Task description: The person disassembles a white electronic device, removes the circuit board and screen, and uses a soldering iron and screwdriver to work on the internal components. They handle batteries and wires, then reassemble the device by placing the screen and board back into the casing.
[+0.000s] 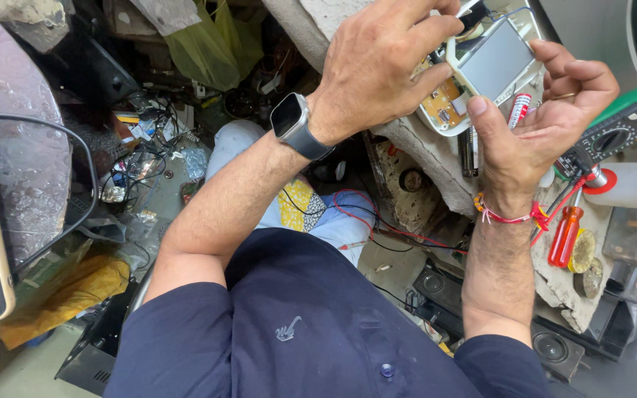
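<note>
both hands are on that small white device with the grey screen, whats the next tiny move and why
Probably steady the small white device with the grey screen in the right hand while the left hand eases the screen panel away gently. Its casing looks opened, with an orange circuit board exposed beside the screen.

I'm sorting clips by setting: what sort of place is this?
Probably a small electronics repair bench. Both hands, left hand and right hand, hold an opened device with a screen; a multimeter and red-handled screwdriver lie nearby.
</note>
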